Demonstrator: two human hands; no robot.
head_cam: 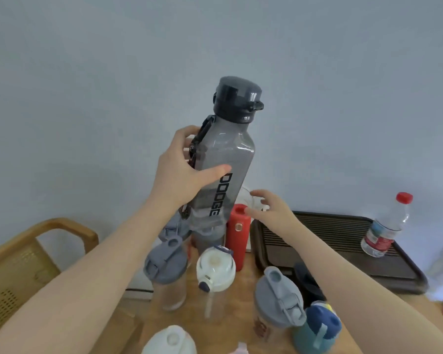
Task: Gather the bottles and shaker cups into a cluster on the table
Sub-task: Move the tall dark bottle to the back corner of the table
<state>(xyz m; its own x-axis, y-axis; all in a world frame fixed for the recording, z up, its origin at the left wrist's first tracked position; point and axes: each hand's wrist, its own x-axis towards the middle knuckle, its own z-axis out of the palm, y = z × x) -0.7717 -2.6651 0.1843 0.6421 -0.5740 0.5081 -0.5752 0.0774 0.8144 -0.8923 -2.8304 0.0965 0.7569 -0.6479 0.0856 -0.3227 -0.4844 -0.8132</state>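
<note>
My left hand point(182, 167) is shut on a tall smoky grey bottle point(225, 152) with a black cap, held tilted in the air above the table. My right hand point(269, 210) hovers open with spread fingers beside a red bottle point(237, 233) and just in front of a clear glass point(248, 198) at the wall. Below stand two grey-lidded shaker cups point(165, 267) point(279, 295), a white-lidded bottle point(215, 269), a teal bottle with a blue lid point(317, 328) and a white lid point(172, 339) at the bottom edge. A clear water bottle with a red cap point(386, 226) stands far right.
A dark slatted tray point(325, 238) lies on the wooden table point(243, 279) at the right, with the water bottle on it. A wooden chair with a cane back point(23, 261) stands at the left. A plain wall is close behind the table.
</note>
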